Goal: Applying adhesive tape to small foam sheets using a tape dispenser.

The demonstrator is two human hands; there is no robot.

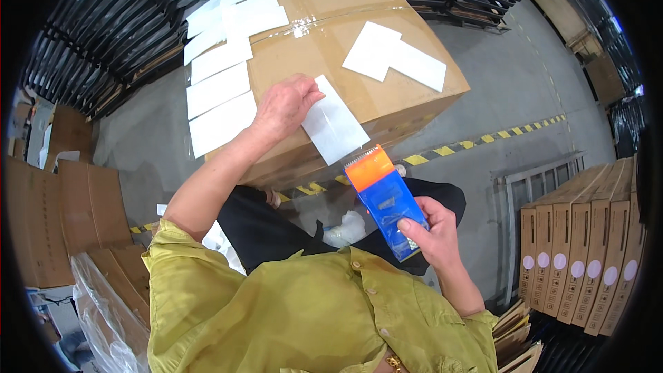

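My left hand [284, 105] is closed in a pinch at the upper end of a white paper slip [335, 123]. The slip hangs at a slant over the near edge of a large brown carton [304, 55]. In my right hand [438, 235] is a blue tape dispenser [388, 202] with an orange, toothed end. Those teeth are close to the slip's lower end; I cannot make out clearly whether tape joins them. Several white slips [219, 91] overlap along the carton's left side. Two white stacks of slips [418, 65] lie at its right.
Black metal frames [103, 27] are stacked behind at left and right. Brown boxes [97, 200] stand at my left. A row of upright flat cartons [577, 255] is at my right, near a grey metal rack [542, 178]. Yellow-black tape [476, 141] marks the floor.
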